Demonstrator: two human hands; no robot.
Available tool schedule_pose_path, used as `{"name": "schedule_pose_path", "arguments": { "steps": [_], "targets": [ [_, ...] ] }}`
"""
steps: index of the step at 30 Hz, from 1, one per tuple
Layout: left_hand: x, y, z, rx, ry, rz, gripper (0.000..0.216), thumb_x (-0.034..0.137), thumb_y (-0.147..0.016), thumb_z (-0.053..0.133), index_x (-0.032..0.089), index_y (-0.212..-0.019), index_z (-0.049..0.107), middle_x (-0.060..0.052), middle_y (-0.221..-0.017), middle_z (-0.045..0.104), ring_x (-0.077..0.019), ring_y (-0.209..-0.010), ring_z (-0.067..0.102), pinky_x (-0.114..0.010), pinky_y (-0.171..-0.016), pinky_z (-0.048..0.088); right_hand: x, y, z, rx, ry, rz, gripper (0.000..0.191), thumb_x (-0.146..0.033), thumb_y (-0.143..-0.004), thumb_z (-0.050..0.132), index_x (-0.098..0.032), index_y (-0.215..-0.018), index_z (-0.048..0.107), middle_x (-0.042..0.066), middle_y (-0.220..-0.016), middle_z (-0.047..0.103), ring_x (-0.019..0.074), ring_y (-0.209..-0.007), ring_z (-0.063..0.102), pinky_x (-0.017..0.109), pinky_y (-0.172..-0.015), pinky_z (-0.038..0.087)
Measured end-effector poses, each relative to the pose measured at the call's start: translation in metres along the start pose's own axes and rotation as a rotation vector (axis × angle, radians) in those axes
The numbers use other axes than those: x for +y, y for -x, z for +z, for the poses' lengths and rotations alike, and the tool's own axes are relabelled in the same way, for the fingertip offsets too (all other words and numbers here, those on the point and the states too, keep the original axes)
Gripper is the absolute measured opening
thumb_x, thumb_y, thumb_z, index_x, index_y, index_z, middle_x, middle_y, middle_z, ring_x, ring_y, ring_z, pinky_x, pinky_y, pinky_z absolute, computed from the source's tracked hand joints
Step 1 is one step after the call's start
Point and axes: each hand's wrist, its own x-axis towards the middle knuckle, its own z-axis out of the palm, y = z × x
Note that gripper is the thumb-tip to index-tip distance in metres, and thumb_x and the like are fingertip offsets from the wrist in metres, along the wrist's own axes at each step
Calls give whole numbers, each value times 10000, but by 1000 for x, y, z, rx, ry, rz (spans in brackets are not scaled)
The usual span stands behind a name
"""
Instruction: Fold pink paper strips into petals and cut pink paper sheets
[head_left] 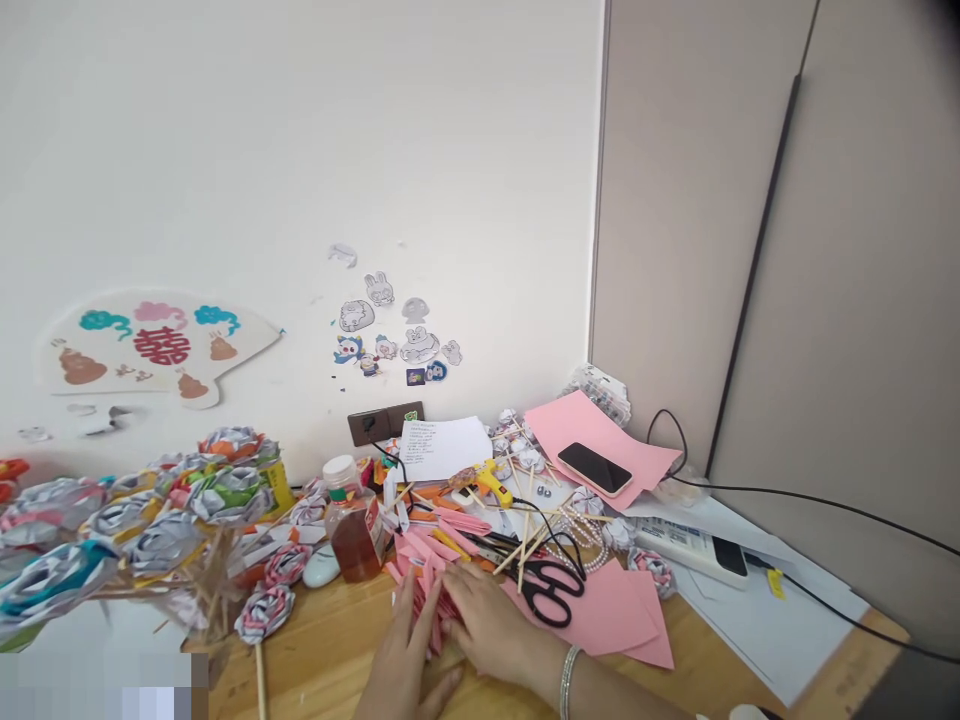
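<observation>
A heap of folded pink paper pieces [429, 560] lies on the wooden desk in front of me. My left hand [409, 630] rests against its near left side, fingers stretched out and thumb apart. From the right, my right hand [487, 622] lies over the same heap, its fingers spread and slightly bent. Some pink pieces show between the two hands, and my fingertips are partly hidden among them. Black-handled scissors [551, 592] sit just right of my right hand, beside flat pink sheets [611, 615].
Paper roses [225, 490] crowd the left. Near the heap stand a bottle of reddish liquid [352, 530] and a white mouse [321, 566]. Behind are a yellow glue gun [493, 482], wooden sticks, and a phone [595, 468] on pink paper. A power strip [690, 545] with cables lies right.
</observation>
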Motion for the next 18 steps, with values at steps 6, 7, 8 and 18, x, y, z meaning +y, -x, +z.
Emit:
{"name": "schedule_pose_path", "arguments": {
  "steps": [6, 7, 8, 18],
  "targets": [
    [-8, -1, 0, 66, -13, -148, 633, 336, -755, 466, 211, -1322, 213, -144, -1437, 81, -305, -1259, 205, -463, -957, 310, 13, -5, 3, 213, -39, 197, 497, -228, -752, 476, -198, -1234, 359, 58, -1294, 368, 214, -1201, 281, 376, -1010, 229],
    [-10, -1, 0, 76, -18, -169, 630, 343, -753, 468, 201, -1317, 225, -157, -1428, 120, -311, -1257, 207, -477, -957, 304, 15, -5, 5, 231, -23, 248, 518, -241, -738, 495, -191, -1235, 358, 69, -1302, 353, 228, -1204, 272, 391, -1009, 224],
    [-11, -1, 1, 85, -18, -181, 631, 347, -750, 471, 197, -1313, 231, -167, -1418, 155, -315, -1257, 204, -492, -957, 298, 18, -6, 7, 231, -13, 289, 553, -263, -720, 519, -187, -1241, 351, 78, -1311, 337, 243, -1206, 265, 402, -1005, 224],
    [0, -5, 6, 55, 412, -237, 825, 336, -725, 511, 203, -1347, -14, -136, -1416, 193, -259, -1279, 162, -454, -1009, 244, 4, -29, 10, 48, -50, 292, 746, -356, -572, 627, -185, -1235, 329, 91, -1184, 437, 246, -1103, 383, 361, -917, 322]
  ]
}}
